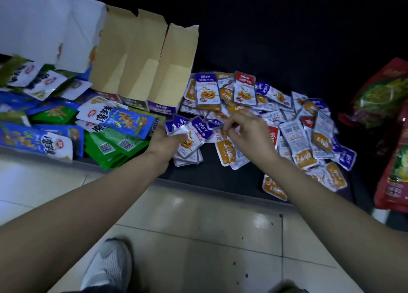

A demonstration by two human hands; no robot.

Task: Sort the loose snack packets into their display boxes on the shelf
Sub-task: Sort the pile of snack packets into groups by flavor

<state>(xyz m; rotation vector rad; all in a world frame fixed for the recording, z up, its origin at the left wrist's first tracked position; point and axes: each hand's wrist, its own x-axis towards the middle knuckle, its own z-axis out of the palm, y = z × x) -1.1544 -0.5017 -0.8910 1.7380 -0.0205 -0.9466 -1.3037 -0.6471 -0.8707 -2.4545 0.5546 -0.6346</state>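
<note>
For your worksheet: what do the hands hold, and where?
Left hand: stack of purple-topped foil snack packets, by its left edge. Right hand: cannot tell.

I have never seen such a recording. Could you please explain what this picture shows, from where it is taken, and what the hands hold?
There is no machine here: a person works with bare hands, and the single picture comes from a camera worn on the head, looking down. The left hand grips a small stack of purple packets. The right hand lies with curled fingers on the pile of loose packets on the dark shelf; whether it grips one is unclear. Behind the left hand stand open cardboard display boxes, with larger blue and green packets beside them.
</note>
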